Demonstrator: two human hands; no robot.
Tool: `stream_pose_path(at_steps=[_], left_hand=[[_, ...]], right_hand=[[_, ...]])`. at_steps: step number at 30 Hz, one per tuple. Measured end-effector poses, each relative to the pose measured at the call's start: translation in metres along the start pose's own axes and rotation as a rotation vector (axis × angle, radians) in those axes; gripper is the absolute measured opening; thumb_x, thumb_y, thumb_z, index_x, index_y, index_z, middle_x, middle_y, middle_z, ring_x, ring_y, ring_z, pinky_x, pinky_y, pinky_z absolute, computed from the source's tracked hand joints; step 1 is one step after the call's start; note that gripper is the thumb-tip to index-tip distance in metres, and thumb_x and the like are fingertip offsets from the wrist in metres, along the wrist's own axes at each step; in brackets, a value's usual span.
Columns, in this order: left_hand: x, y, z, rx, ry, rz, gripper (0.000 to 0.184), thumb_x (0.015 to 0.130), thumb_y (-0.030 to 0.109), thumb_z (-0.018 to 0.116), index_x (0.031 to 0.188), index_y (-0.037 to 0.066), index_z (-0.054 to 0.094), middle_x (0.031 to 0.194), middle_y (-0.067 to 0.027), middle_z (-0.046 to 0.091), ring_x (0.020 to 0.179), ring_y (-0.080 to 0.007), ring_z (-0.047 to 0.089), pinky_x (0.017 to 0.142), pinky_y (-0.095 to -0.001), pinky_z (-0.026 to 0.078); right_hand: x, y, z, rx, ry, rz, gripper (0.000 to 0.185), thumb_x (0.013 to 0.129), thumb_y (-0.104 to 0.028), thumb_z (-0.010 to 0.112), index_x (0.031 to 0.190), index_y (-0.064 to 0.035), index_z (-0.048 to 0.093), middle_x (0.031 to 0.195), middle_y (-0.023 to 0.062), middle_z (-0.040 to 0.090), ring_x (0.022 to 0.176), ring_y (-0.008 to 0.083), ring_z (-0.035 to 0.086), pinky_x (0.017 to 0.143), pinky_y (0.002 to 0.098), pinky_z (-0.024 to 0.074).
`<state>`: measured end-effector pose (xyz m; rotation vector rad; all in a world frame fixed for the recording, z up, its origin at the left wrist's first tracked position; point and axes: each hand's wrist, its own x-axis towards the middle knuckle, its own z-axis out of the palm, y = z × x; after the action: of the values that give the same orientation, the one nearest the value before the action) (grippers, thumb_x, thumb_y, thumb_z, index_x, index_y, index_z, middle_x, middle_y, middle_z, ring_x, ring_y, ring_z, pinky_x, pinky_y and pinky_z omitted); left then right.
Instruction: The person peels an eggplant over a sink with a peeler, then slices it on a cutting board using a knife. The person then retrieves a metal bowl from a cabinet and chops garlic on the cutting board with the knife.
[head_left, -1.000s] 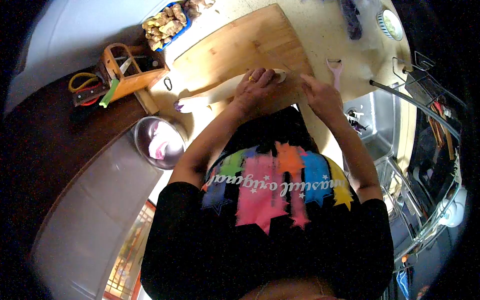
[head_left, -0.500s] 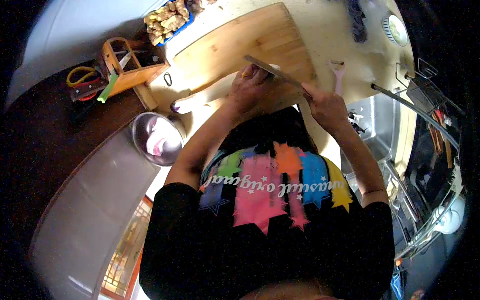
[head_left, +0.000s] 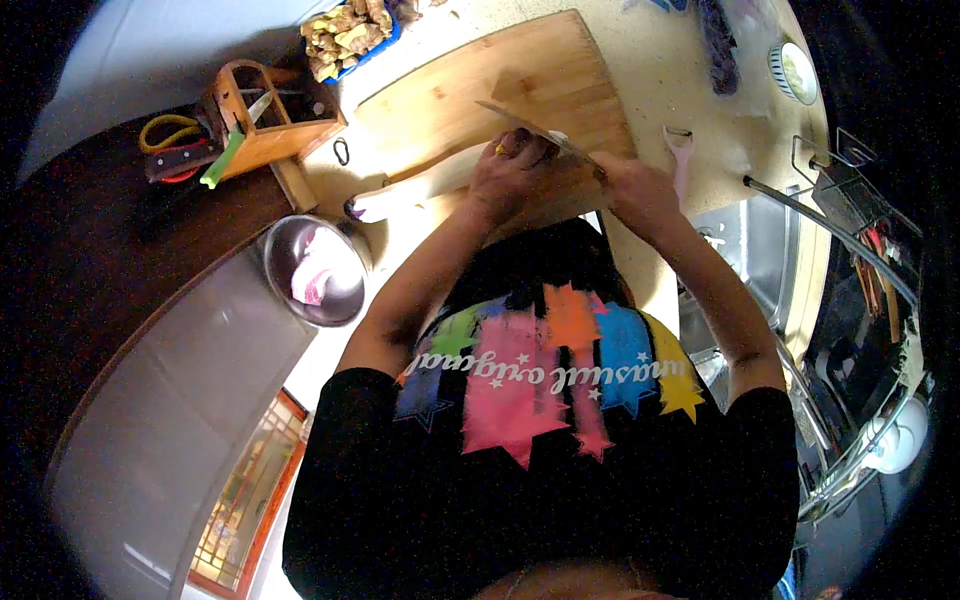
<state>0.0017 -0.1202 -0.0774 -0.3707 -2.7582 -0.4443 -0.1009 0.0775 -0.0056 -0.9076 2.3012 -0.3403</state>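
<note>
Long pale vegetable (head_left: 430,180) lies along the near side of the cutting board (head_left: 500,70), purple tip poking past the board's left edge. A second ago the blade barely showed; now our knife (head_left: 530,125) slants plainly over the board, by the vegetable's right end, so we'd say that end is getting worked, though we can't tell if it's touching. Our left hand (head_left: 505,175) is curled snugly over the vegetable; our right hand (head_left: 640,195), closer in now, grips the handle.

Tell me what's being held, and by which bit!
Right hand: knife, by its handle end. Left hand: vegetable, near the end beside the knife.
</note>
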Motion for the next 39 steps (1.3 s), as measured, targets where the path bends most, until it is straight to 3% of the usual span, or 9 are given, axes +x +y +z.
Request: stream_pose_path(at_steps=[6,9,16,21,23,27,29,37,39], left_hand=[[-0.003,0.002,0.007,-0.028,0.083,0.015,0.036,0.076,0.019,0.057,0.111,0.022,0.063,0.119,-0.002,0.056,0.115,-0.0254,0.052,0.095,-0.0425,0.045],[-0.007,0.002,0.007,-0.084,0.024,-0.051,0.036,0.077,0.018,0.057,0.112,0.021,0.063,0.118,-0.0031,0.057,0.115,-0.0245,0.052,0.097,-0.0428,0.044],[-0.012,0.001,0.015,-0.088,0.002,-0.064,0.035,0.077,0.017,0.057,0.112,0.014,0.063,0.119,-0.005,0.057,0.115,-0.0262,0.052,0.099,-0.0443,0.042],[-0.005,0.003,0.004,-0.047,0.055,-0.029,0.034,0.076,0.016,0.057,0.109,0.014,0.064,0.119,-0.0065,0.058,0.114,-0.0277,0.052,0.099,-0.0442,0.043],[-0.003,0.001,0.003,-0.127,0.128,-0.022,0.032,0.075,0.014,0.058,0.106,0.013,0.065,0.117,-0.0076,0.058,0.112,-0.0282,0.053,0.096,-0.0429,0.045],[-0.006,-0.001,0.012,-0.137,0.075,-0.033,0.03,0.073,0.012,0.059,0.103,0.012,0.066,0.112,-0.0079,0.059,0.108,-0.0284,0.054,0.091,-0.0416,0.048],[-0.01,0.005,0.016,-0.195,0.04,-0.167,0.027,0.072,0.011,0.059,0.098,0.01,0.066,0.107,-0.0078,0.06,0.105,-0.0282,0.055,0.088,-0.0414,0.05],[-0.009,0.001,0.018,-0.189,0.127,-0.071,0.025,0.071,0.01,0.059,0.095,0.008,0.065,0.105,-0.0091,0.059,0.103,-0.0289,0.056,0.086,-0.041,0.05],[-0.008,0.001,0.016,-0.167,0.178,-0.044,0.025,0.071,0.009,0.059,0.095,0.007,0.065,0.105,-0.0094,0.059,0.101,-0.029,0.056,0.085,-0.041,0.05]], right_hand=[[0.015,-0.003,0.019,-0.073,0.056,0.0,0.026,0.09,-0.02,0.05,0.114,-0.0183,0.058,0.088,0.0172,0.065,0.081,0.0382,0.063,0.067,0.0485,0.0496],[0.009,0.001,0.014,-0.001,0.134,-0.015,0.026,0.09,-0.021,0.05,0.115,-0.0191,0.058,0.088,0.0172,0.065,0.081,0.0377,0.063,0.067,0.0486,0.0499],[-0.02,0.001,0.0,-0.099,0.05,-0.014,0.027,0.09,-0.021,0.051,0.117,-0.0185,0.058,0.088,0.0159,0.066,0.08,0.0367,0.064,0.069,0.0476,0.0499],[0.011,-0.002,0.026,0.053,0.091,-0.046,0.027,0.09,-0.019,0.05,0.116,-0.0174,0.058,0.094,0.0163,0.066,0.085,0.037,0.063,0.072,0.0482,0.0495],[0.011,-0.006,0.021,0.053,0.091,-0.032,0.027,0.09,-0.019,0.051,0.116,-0.0171,0.059,0.095,0.0163,0.066,0.086,0.0371,0.063,0.073,0.0482,0.0496],[0.005,-0.008,0.01,0.041,0.055,0.031,0.027,0.091,-0.021,0.051,0.116,-0.0171,0.058,0.096,0.0166,0.065,0.087,0.0375,0.063,0.074,0.048,0.0499],[-0.012,-0.013,-0.005,-0.015,0.033,0.041,0.027,0.091,-0.021,0.05,0.116,-0.017,0.058,0.095,0.0169,0.065,0.087,0.0375,0.063,0.073,0.0482,0.0498],[0.0,-0.008,0.016,-0.053,-0.02,0.034,0.027,0.092,-0.023,0.049,0.115,-0.0139,0.058,0.091,0.0182,0.065,0.085,0.0388,0.063,0.072,0.0485,0.0493],[0.012,-0.002,0.033,-0.01,0.109,-0.049,0.027,0.093,-0.024,0.048,0.115,-0.0136,0.059,0.089,0.0189,0.065,0.085,0.0392,0.062,0.072,0.0485,0.049]])
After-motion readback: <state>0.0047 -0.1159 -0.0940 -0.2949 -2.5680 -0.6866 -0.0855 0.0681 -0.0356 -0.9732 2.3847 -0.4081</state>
